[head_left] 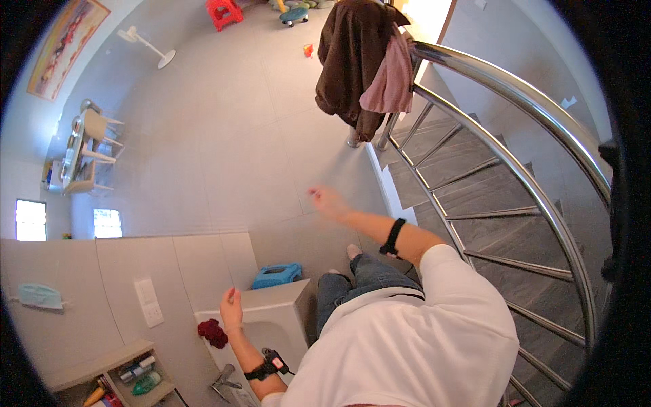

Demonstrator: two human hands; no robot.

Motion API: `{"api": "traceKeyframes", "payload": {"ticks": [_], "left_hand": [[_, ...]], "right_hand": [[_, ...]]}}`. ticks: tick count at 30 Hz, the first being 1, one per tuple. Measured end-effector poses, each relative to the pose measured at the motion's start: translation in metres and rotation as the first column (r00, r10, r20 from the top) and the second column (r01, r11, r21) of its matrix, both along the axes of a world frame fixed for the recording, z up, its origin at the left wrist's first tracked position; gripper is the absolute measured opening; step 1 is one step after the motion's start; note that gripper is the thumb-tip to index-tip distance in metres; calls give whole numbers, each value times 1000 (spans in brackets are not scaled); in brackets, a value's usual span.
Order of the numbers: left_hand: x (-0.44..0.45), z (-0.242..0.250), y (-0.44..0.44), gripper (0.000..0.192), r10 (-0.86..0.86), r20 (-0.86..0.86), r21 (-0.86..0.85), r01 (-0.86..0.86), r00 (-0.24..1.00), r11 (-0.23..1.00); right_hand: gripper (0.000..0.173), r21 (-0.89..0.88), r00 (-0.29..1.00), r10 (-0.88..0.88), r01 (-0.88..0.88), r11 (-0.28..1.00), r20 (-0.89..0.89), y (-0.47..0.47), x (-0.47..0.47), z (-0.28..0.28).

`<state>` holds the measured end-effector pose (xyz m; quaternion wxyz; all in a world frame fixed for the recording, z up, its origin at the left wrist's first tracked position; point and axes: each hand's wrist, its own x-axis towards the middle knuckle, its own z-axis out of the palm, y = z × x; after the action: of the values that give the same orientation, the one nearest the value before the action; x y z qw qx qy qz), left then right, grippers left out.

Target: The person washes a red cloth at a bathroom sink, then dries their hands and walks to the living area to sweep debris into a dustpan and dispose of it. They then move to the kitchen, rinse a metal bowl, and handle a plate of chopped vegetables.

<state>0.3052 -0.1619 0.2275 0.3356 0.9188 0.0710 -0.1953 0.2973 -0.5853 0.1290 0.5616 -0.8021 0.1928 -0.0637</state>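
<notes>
My left hand (232, 309) is raised over the edge of a white washbasin (274, 330), its fingers curled and nothing seen in them. Just beside it, a dark red cloth (213, 333) lies on the basin's rim, near a metal faucet (224, 382). My right hand (328, 202) is held out over the tiled floor, blurred, with its fingers bent; whether it holds anything small cannot be made out. Both forearms wear black straps. Ahead, a dark brown garment (351, 61) and a pink cloth (391, 79) hang over the end of the stair railing.
A curved steel railing (529, 178) runs along my right, with descending stairs (488, 203) behind it. A blue plastic stool (277, 275) stands beyond the basin. An open-fronted shelf (157, 387) holds bottles at lower left. A red stool (224, 12) and a white fan (147, 47) stand farther off.
</notes>
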Motion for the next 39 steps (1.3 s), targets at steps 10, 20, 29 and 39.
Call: {"api": "traceKeyframes", "payload": {"ticks": [10, 20, 29, 39], "left_hand": [[140, 45, -255, 35, -391, -137, -587, 243, 910, 772], [218, 43, -432, 40, -729, -259, -716, 380, 634, 585], [217, 38, -599, 65, -772, -323, -695, 417, 547, 586], [166, -15, -685, 73, -643, -221, -729, 313, 733, 608]], "right_hand": [[50, -576, 550, -709, 779, 247, 440, -333, 40, 20], [46, -785, 746, -665, 429, 446, 30, -355, 47, 29], [35, 721, 876, -455, 211, 660, 161, -317, 25, 121], [36, 995, 534, -840, -37, 90, 96, -294, 95, 106]]}}
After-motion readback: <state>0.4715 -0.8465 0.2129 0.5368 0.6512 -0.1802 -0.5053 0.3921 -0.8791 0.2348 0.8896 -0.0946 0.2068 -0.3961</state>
